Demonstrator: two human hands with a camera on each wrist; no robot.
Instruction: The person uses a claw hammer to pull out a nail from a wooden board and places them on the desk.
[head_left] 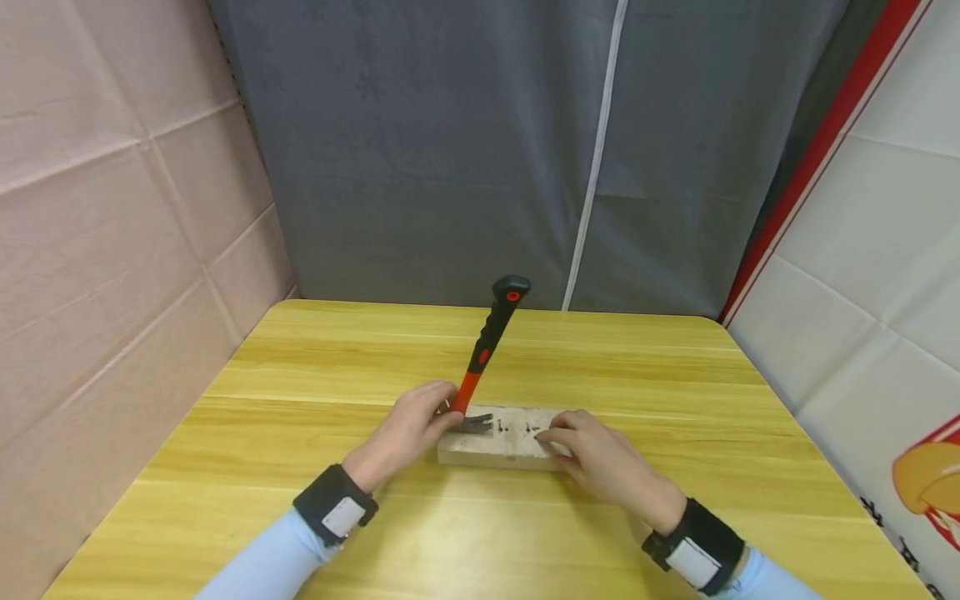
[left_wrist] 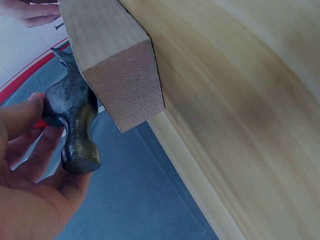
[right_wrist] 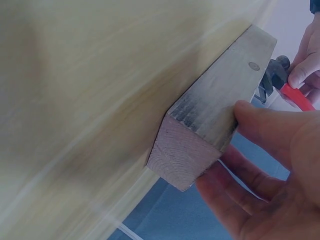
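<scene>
A pale wooden block (head_left: 498, 447) with several dark nails in its top lies on the yellow table (head_left: 675, 375). A claw hammer (head_left: 487, 350) with a red-and-black handle leans up and back, its dark head (left_wrist: 75, 120) on the block's left end (left_wrist: 127, 82), its claw toward the nails. My left hand (head_left: 416, 429) grips the hammer at the head and the red neck. My right hand (head_left: 592, 454) rests on the block's right end (right_wrist: 200, 145), thumb on top and fingers down its side.
A grey curtain (head_left: 525, 150) hangs behind the table's far edge. A pink padded wall (head_left: 112, 208) stands on the left and a white panel with a red stripe (head_left: 862, 208) on the right. Bare tabletop lies all round the block.
</scene>
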